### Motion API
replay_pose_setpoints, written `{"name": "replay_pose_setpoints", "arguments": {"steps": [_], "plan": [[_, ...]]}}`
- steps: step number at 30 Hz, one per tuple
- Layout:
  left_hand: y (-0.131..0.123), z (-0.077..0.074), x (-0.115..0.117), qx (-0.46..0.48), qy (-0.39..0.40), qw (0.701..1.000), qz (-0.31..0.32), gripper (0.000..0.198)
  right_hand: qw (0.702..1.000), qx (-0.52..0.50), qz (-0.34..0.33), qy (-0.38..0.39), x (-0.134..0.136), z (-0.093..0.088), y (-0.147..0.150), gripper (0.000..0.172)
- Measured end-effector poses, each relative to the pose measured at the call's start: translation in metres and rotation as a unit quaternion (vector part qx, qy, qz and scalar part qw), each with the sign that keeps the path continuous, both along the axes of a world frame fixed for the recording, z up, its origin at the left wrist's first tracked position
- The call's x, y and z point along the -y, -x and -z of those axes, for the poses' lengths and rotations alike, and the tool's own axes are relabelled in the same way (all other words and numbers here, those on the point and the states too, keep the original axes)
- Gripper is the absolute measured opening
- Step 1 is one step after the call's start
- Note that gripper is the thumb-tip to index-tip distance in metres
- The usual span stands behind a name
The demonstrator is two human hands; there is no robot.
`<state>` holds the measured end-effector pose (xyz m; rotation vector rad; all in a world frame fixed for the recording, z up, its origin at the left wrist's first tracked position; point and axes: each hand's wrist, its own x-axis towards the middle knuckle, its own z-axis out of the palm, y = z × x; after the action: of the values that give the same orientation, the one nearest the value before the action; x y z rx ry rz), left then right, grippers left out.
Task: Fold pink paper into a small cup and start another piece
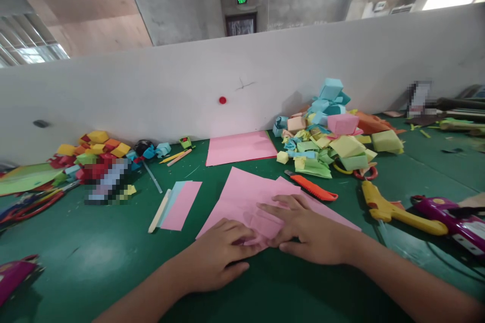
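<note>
A small folded piece of pink paper [267,225] lies at the front of a larger pink sheet [237,189] on the green table. From the left, my left hand [223,252] grips the folded piece's near edge with its fingertips, its thumb lying a little apart. My right hand [308,232] holds the same piece from the right, with some fingers stretched over its top and others at its near corner. The fingers partly cover the folds. Another pink sheet [329,212] reaches out under my right hand. Just behind that hand lies an orange utility knife [313,187].
Left of the sheets are pink paper strips [185,204] and a wooden stick [159,211]. Stacked pink sheets [242,148] lie against the white partition [170,96]. Paper boxes and scraps [318,146] pile up back right, near a yellow glue gun [397,212]. Scissors [41,204] lie far left.
</note>
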<state>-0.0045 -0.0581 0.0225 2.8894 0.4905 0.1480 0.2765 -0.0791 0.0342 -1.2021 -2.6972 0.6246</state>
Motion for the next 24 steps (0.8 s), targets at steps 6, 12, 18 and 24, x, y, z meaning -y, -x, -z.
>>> {"name": "replay_pose_setpoints", "arguments": {"steps": [6, 12, 18, 24], "plan": [[0.001, 0.0, 0.002, 0.025, 0.002, 1.0, -0.003, 0.038, 0.998, -0.006, 0.012, 0.054, -0.012, -0.003, -0.021, 0.023], [0.001, -0.001, 0.001, 0.031, 0.003, 1.0, 0.003, 0.038, 0.994, -0.018, 0.054, 0.093, -0.02, -0.006, -0.039, 0.021], [0.001, 0.001, 0.001, 0.045, -0.006, 0.999, 0.008, 0.035, 0.993, -0.023, 0.06, 0.103, -0.02, -0.009, -0.041, 0.022], [0.004, -0.003, -0.004, 0.07, -0.004, 0.997, 0.041, 0.031, 0.986, -0.023, 0.088, 0.142, -0.018, -0.012, -0.039, 0.024]]}}
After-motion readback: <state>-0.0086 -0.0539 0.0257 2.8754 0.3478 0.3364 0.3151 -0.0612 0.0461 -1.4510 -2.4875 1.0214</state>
